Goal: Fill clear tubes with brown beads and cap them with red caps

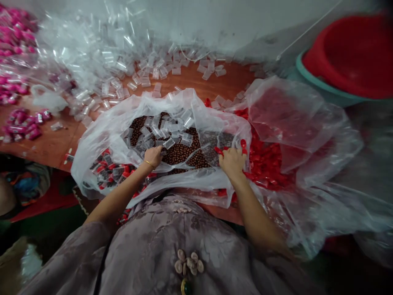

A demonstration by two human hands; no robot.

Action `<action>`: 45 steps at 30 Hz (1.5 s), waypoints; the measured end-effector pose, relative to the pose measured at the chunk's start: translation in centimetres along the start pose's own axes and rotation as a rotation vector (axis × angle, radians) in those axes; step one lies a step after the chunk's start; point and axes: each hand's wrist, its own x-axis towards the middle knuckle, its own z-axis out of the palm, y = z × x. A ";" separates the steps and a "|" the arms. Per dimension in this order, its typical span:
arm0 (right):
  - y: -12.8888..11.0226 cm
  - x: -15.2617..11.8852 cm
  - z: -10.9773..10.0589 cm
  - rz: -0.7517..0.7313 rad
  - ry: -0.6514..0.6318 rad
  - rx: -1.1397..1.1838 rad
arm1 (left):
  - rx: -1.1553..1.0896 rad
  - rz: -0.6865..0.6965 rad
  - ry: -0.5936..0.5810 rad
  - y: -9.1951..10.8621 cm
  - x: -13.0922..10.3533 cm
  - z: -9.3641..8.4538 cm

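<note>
2 bare hands were seen over 1 large clear plastic bag (95,127), spread open at the near edge of the orange-brown table (55,143). L hand (154,156), w/ 1 gold bracelet (149,164) at the wrist, was held w/ fingers curled in, just beside the near edge of the loose containers; whether anything was pinched there couldn't be told. R hand (231,162) was closed on approx 3 red caps (218,150), which were seen poking out about the fingers. In the bag's middle, 1 bed of brown beads (179,153) was laid, too many to count, w/ approx 20+ empty clear containers (168,142) heaped on top. To the left, 1 pile of filled red-capped containers (118,174) was gathered, a dozen or more, partly hidden by plastic. To the right, 1 big red heap (265,164) was partly covered by a 2nd clear sheet (325,135). Farther back, 1 huge heap of clear containers (76,41) was piled at far left, w/ stragglers scattered along the wall. Approx 3 groups of pink pcs (23,125) were set at left. 2 basins were stacked at far right: 1 red basin (362,57) above 1 teal basin (331,91).
</note>
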 end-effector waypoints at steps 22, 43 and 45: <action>-14.1 3.9 1.3 -0.089 -0.270 0.466 | -0.550 -0.049 -0.129 4.8 5.4 3.0; -10.0 -1.2 1.0 0.369 -0.094 1.700 | -1.886 0.063 -0.175 3.8 1.1 1.7; -10.3 -1.5 0.8 0.415 -0.072 1.775 | -1.877 0.072 -0.198 4.1 0.6 1.6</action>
